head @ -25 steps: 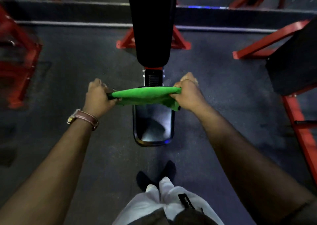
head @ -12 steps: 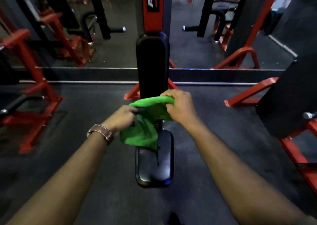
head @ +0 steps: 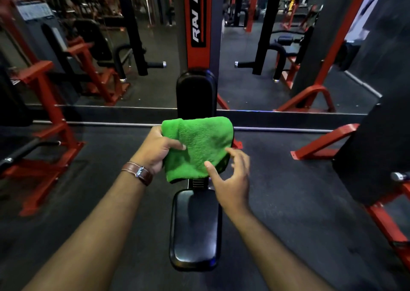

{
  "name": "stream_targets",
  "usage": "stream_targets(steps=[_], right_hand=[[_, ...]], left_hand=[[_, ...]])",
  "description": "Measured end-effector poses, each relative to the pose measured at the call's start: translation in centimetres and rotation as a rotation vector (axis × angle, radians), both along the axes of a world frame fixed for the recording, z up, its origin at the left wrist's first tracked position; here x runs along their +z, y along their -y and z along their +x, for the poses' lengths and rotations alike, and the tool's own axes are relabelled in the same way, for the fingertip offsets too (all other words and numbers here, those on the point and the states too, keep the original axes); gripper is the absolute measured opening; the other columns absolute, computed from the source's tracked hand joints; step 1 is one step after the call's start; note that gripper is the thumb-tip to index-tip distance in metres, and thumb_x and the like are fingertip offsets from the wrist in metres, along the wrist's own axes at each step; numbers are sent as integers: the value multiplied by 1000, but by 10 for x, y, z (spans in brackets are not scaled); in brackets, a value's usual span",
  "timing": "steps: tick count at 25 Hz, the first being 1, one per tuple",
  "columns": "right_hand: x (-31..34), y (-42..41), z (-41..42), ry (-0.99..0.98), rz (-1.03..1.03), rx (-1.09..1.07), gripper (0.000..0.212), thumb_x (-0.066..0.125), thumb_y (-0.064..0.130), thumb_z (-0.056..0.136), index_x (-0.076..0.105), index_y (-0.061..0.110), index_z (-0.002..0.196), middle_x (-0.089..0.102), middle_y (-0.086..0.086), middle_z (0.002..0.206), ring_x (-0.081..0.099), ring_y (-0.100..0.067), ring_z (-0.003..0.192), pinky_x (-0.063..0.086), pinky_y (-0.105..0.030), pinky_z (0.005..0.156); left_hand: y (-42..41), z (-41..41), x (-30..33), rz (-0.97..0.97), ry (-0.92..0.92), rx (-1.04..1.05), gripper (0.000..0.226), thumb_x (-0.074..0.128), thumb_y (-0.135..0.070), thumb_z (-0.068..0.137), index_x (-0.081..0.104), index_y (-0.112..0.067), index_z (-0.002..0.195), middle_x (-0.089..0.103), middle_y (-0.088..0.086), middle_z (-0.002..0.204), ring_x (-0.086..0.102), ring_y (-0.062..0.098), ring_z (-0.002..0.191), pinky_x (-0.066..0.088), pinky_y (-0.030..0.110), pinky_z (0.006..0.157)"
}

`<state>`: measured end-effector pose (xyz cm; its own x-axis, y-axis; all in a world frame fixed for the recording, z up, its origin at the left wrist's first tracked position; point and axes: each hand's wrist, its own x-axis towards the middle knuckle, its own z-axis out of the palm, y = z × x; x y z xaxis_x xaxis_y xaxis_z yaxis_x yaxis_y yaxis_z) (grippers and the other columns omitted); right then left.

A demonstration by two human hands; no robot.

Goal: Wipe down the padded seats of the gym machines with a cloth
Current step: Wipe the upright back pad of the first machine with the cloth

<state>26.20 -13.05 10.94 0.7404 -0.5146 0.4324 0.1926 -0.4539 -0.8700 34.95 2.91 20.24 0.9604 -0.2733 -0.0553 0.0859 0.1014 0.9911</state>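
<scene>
A folded green cloth [head: 199, 146] hangs in front of the black padded backrest [head: 195, 93] of a red-framed machine. My left hand [head: 155, 151] grips the cloth's left edge, thumb on its front. Just below and to the right, my right hand [head: 230, 179] hovers with fingers spread, its fingertips at the cloth's lower right part and nothing in its grasp. The black padded seat [head: 195, 230] lies below both hands, bare and shiny. The cloth hides the lower part of the backrest.
A wall mirror [head: 255, 84] behind the machine reflects other red and black gym machines. A red machine frame [head: 51, 122] stands at the left. A dark pad on a red frame [head: 377, 157] stands at the right. Dark rubber floor [head: 277, 190] surrounds the seat.
The cloth went from stretched between both hands to folded and held up in my left hand alone. My right hand has let go and opened. The view has tilted up.
</scene>
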Motion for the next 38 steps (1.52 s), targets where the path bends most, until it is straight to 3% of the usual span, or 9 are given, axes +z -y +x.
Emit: stream_targets(steps=[3, 8, 20, 21, 22, 23, 28, 32, 38], right_hand=[[10, 12, 25, -133, 240, 217, 105, 87, 51, 61, 32, 26, 148, 48, 4, 144, 48, -11, 133, 41, -29, 108], [32, -6, 46, -268, 1115, 624, 59, 78, 13, 73, 60, 6, 129, 67, -19, 126, 65, -36, 115, 54, -53, 95], [7, -99, 121, 109, 1621, 444, 44, 50, 32, 82, 80, -1, 79, 77, 8, 72, 71, -39, 54, 62, -41, 64], [5, -117, 129, 165, 1531, 432, 46, 48, 25, 90, 75, -12, 91, 73, 23, 67, 63, 15, 100, 59, -37, 85], [0, -118, 137, 224, 1461, 321, 52, 39, 21, 101, 57, -24, 118, -43, 29, 29, -6, 46, 113, 42, -39, 109], [-4, -132, 142, 351, 1427, 370, 53, 33, 24, 106, 43, -17, 137, -1, -40, 156, 25, 7, 144, 25, -44, 119], [25, -151, 158, 500, 1590, 394, 60, 93, 33, 53, 78, 3, 103, 73, -22, 110, 73, -37, 97, 60, -52, 76], [39, -115, 202, 539, 1627, -69, 57, 29, 52, 101, 70, 15, 112, 72, -14, 107, 69, -28, 93, 56, -42, 73], [31, -70, 287, 737, 1429, -422, 61, 39, 65, 92, 72, 17, 110, 71, -6, 101, 65, -29, 99, 47, -43, 100]], left_hand=[[-11, 8, 5, -68, -39, -72, 51, 53, 25, 51, 61, -4, 92, 73, 4, 72, 70, 19, 68, 59, 32, 63], [-34, 35, 3, -196, -128, -143, 52, 48, 18, 46, 66, -7, 87, 74, 9, 79, 71, 25, 74, 60, 36, 66], [-64, 178, -24, -137, -210, -553, 43, 59, -3, 86, 62, -18, 126, 71, 9, 115, 72, 19, 90, 59, 33, 81], [-66, 195, -19, -94, -205, -643, 42, 58, -2, 86, 63, -18, 124, 71, 9, 114, 72, 18, 90, 58, 32, 81], [-66, 211, -14, -51, -196, -733, 42, 59, -1, 86, 64, -19, 123, 71, 9, 115, 72, 17, 90, 58, 31, 82], [-63, 229, -9, 15, -163, -818, 42, 60, 0, 86, 64, -19, 123, 70, 10, 117, 72, 17, 92, 58, 31, 83], [-12, 286, 15, 480, 428, -1061, 38, 70, 3, 82, 65, -3, 119, 71, 14, 112, 67, 8, 92, 55, 27, 87], [44, 318, 31, 531, 994, -654, 19, 74, -16, 83, 74, -12, 101, 75, 7, 100, 64, 2, 82, 44, 9, 75], [88, 387, 18, 564, 1311, -495, 22, 55, -16, 91, 72, -10, 102, 70, 8, 111, 57, 27, 108, 38, 27, 94]])
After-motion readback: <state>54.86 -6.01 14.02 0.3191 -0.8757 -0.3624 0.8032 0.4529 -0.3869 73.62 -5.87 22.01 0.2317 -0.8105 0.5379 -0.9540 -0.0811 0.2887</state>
